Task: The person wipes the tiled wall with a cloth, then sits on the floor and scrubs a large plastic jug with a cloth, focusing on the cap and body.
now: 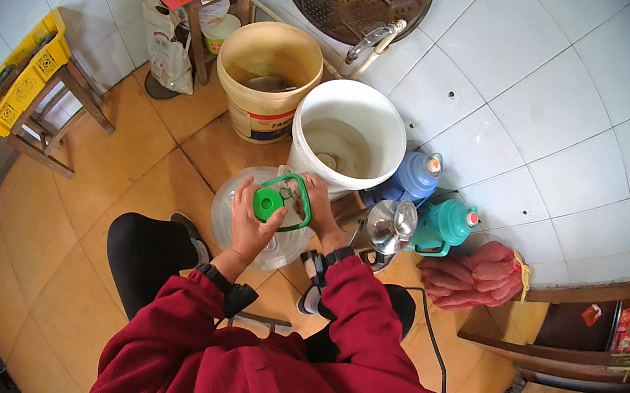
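My left hand (246,223) is curled around a round green plastic cap-like part (268,203), its thumb along the near side. Joined to this part is a green loop handle (305,198). My right hand (321,202) grips the item's right side by the loop; some of its fingers are hidden. What lies beneath the green part is hard to make out. Under both hands is a translucent round plastic vessel (227,195) on the floor. A white bucket (383,116) stands just beyond my right hand, with a little cloudy liquid at its bottom.
A cream bucket (250,110) stands behind the white one. At right are a blue thermos (414,173), a steel kettle (384,228), a green thermos (447,223) and a red mesh sack (472,279). A yellow crate (24,83) rests on a wooden stool (86,100) at far left.
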The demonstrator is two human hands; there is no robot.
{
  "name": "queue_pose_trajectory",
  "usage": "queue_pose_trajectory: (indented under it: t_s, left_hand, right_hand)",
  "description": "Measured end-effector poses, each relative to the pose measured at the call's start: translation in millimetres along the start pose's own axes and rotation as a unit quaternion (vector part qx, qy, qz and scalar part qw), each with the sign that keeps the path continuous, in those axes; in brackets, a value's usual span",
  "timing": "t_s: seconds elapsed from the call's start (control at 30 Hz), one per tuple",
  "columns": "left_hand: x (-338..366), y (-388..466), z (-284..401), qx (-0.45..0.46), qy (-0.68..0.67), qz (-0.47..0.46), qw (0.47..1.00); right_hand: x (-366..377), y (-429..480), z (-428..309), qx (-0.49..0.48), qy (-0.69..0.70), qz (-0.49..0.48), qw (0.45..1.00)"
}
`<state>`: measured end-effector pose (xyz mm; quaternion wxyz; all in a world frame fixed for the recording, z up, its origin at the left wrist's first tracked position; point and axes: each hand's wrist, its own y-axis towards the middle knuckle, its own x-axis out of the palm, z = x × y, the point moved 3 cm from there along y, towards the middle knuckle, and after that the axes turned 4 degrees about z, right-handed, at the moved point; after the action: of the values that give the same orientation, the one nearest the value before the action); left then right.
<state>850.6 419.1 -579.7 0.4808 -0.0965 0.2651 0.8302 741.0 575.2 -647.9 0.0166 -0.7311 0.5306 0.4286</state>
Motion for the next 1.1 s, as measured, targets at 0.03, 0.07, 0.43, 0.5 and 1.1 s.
queue_pose_trajectory:
  t_s: [0.03, 0.07, 0.43, 0.5, 1.1]
  left_hand:
    - [0, -1, -1, -0.006, -0.004, 0.001, 1.0]
    - [0, -1, -2, -0.009, -0.008, 0.001, 1.0]
    - [-2, 3, 3, -0.028, -0.005, -0.005, 1.0]
    - [-2, 3, 4, -0.02, -0.001, -0.004, 1.0]
    - [-2, 0, -2, -0.026, -0.038, -0.014, 0.999]
  right_hand:
    - [-2, -14, -6, 0.024, -0.03, 0.01, 0.999]
    - [-7, -26, -18, -0.025, -0.07, 0.048, 0.996]
    - [1, -16, -3, 0.083, -0.115, -0.071, 0.987]
    - [0, -5, 2, 0.075, -0.075, -0.111, 0.988]
    - [7, -40, -30, 0.144, -0.136, 0.084, 0.977]
